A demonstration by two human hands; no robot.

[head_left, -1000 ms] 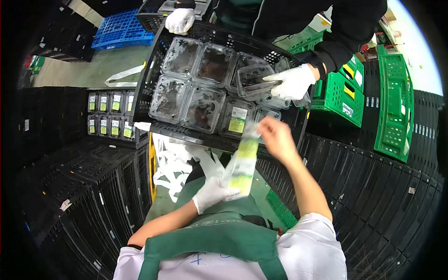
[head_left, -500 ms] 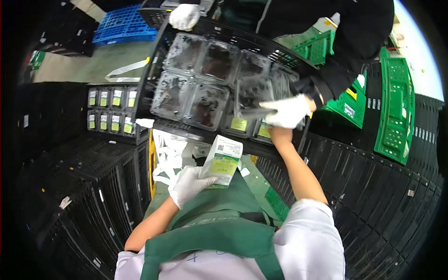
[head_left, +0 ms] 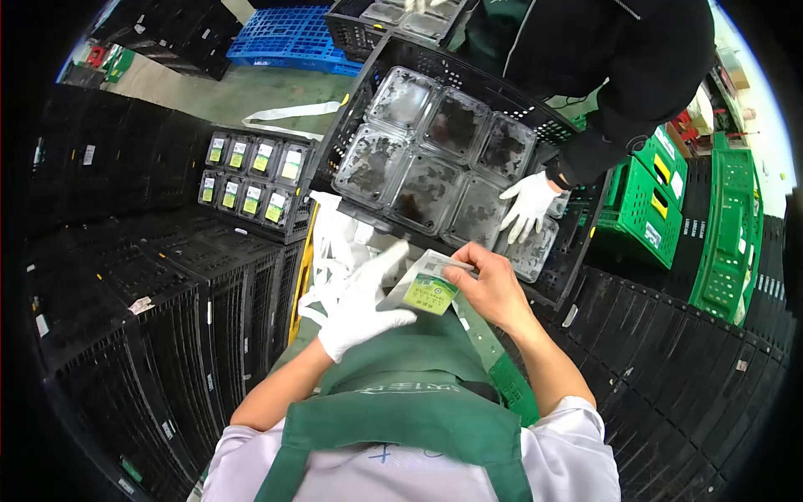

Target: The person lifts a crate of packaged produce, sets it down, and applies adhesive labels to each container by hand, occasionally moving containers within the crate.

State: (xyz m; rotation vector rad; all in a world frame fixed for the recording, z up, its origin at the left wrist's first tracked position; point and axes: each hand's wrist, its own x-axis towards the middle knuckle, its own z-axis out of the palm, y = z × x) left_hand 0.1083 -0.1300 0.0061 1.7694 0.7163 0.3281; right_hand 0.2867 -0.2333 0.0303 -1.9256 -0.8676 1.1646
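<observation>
My left hand (head_left: 361, 299), in a white glove, holds a sheet of green-and-white labels (head_left: 427, 290) in front of my green apron. My bare right hand (head_left: 488, 283) grips the same sheet at its right edge. Just beyond my hands stands a black crate (head_left: 562, 276) filled with several clear clamshell boxes (head_left: 426, 155) of dark produce. A co-worker's white-gloved hand (head_left: 528, 203) rests on the boxes at the crate's right side.
The co-worker in a black jacket (head_left: 619, 58) stands behind the crate. Another black crate of labelled boxes (head_left: 252, 177) sits to the left. Stacked black crates (head_left: 150, 326) lie left and right, green crates (head_left: 728, 226) at right, a blue pallet (head_left: 293, 33) far back.
My right hand has come back from the crate to the label sheet. The co-worker's hand has put a clamshell box down and now lies flat on the boxes. The view has shifted.
</observation>
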